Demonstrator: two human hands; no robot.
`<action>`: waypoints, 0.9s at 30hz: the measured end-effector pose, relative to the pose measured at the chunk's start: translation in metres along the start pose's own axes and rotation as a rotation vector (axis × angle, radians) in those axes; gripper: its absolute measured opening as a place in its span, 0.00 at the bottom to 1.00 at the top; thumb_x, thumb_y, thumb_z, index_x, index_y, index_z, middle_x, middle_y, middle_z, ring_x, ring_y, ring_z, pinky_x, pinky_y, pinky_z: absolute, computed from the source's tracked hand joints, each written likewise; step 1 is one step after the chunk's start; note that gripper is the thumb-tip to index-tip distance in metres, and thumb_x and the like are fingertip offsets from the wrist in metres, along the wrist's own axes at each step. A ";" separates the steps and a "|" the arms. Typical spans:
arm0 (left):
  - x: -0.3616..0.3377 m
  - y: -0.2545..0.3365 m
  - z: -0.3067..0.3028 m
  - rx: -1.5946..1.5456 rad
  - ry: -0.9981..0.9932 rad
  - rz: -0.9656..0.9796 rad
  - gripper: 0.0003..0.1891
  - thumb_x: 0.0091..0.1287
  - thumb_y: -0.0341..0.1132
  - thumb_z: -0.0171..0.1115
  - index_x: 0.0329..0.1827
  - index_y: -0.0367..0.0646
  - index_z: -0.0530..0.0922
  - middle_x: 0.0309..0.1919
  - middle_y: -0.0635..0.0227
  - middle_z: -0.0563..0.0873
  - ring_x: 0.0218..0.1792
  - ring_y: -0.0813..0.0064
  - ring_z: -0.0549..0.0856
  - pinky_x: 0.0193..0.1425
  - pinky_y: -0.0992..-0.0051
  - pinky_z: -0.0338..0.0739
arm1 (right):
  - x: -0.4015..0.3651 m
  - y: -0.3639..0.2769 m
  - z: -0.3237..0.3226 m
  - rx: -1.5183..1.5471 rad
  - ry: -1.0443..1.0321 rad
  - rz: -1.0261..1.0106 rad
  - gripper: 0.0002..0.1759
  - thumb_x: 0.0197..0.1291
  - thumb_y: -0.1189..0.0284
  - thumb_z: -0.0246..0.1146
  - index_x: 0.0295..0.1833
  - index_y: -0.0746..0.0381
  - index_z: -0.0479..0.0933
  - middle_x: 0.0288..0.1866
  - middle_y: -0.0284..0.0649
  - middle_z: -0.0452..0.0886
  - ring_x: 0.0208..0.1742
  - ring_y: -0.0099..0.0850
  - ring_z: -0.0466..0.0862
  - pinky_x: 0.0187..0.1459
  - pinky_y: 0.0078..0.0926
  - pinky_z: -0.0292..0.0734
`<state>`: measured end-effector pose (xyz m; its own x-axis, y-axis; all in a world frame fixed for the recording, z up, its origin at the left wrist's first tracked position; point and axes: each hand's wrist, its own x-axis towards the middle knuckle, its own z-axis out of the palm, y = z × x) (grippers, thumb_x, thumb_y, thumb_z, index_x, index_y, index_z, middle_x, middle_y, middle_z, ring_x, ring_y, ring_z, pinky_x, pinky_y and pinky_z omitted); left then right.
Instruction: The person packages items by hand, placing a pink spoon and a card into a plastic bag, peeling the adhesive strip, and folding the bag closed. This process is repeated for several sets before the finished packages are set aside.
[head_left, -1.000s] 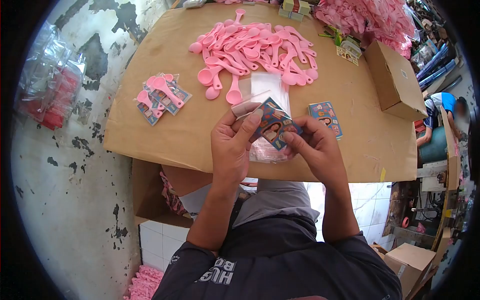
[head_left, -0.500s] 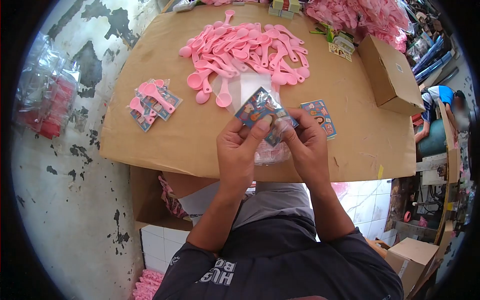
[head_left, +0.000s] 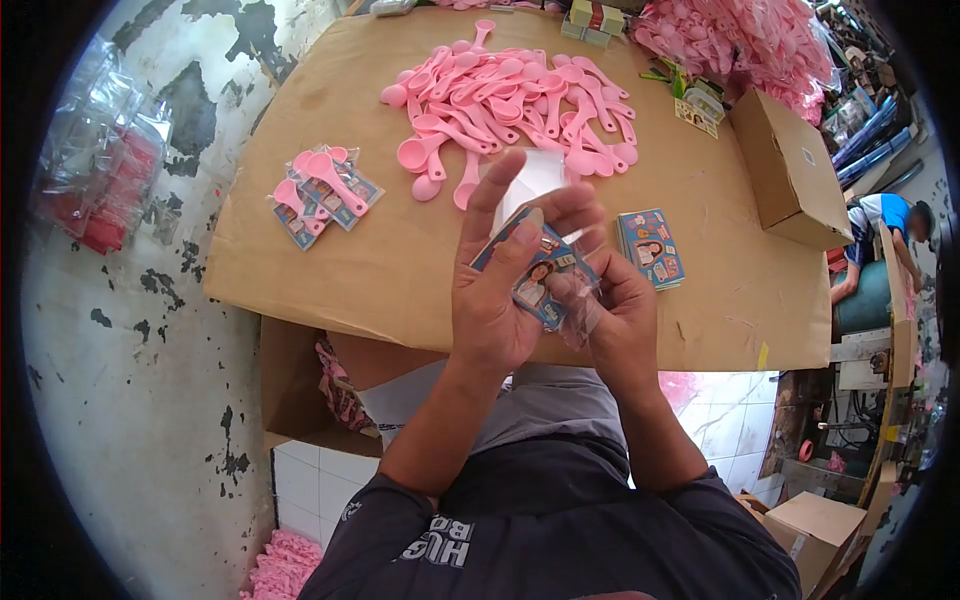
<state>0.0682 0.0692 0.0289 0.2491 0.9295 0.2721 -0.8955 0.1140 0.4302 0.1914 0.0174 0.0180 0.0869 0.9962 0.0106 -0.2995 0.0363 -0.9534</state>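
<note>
Left hand (head_left: pixel 495 300) and right hand (head_left: pixel 622 315) grip card (head_left: pixel 535 282) and clear bag (head_left: pixel 582 300) near the spoon pile (head_left: pixel 510 100); few packets (head_left: pixel 325 195) look finished.

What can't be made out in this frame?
Card: head view, print too small to read; the left hand covers its left edge.
Bag: clear and crumpled against the right hand; whether the card is inside it cannot be told.
Far spoon heap: cut off by the top edge.
Person at right: cut by the lens rim.
</note>
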 end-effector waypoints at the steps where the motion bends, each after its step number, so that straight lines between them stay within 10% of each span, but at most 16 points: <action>1: 0.000 0.000 -0.002 -0.001 0.001 0.001 0.31 0.80 0.29 0.54 0.84 0.47 0.57 0.62 0.43 0.82 0.63 0.59 0.85 0.68 0.58 0.83 | 0.001 0.000 0.004 -0.021 0.031 -0.055 0.10 0.68 0.73 0.73 0.40 0.62 0.77 0.35 0.30 0.85 0.34 0.13 0.81 0.33 0.14 0.74; 16: 0.002 0.008 -0.007 -0.075 -0.052 0.054 0.28 0.80 0.31 0.59 0.79 0.41 0.61 0.52 0.56 0.86 0.50 0.69 0.89 0.56 0.68 0.86 | 0.008 -0.009 0.015 -0.087 -0.036 -0.010 0.15 0.68 0.75 0.72 0.53 0.63 0.73 0.48 0.34 0.82 0.48 0.18 0.81 0.49 0.20 0.77; 23: -0.005 -0.001 -0.002 -0.012 -0.066 -0.087 0.28 0.81 0.33 0.55 0.80 0.38 0.58 0.52 0.53 0.84 0.54 0.62 0.88 0.64 0.59 0.86 | 0.011 0.001 0.009 -0.045 0.000 -0.095 0.16 0.69 0.74 0.71 0.55 0.62 0.72 0.46 0.31 0.80 0.47 0.17 0.80 0.49 0.19 0.77; 27: -0.005 0.000 -0.002 0.014 -0.038 -0.111 0.24 0.82 0.33 0.57 0.77 0.38 0.64 0.47 0.60 0.86 0.49 0.72 0.88 0.56 0.70 0.84 | 0.011 0.006 0.011 -0.196 0.092 -0.216 0.22 0.63 0.75 0.75 0.56 0.61 0.72 0.49 0.32 0.77 0.44 0.17 0.78 0.42 0.17 0.75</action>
<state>0.0659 0.0652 0.0262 0.3603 0.8974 0.2546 -0.8564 0.2100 0.4717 0.1801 0.0292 0.0159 0.2167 0.9554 0.2004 -0.0762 0.2212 -0.9722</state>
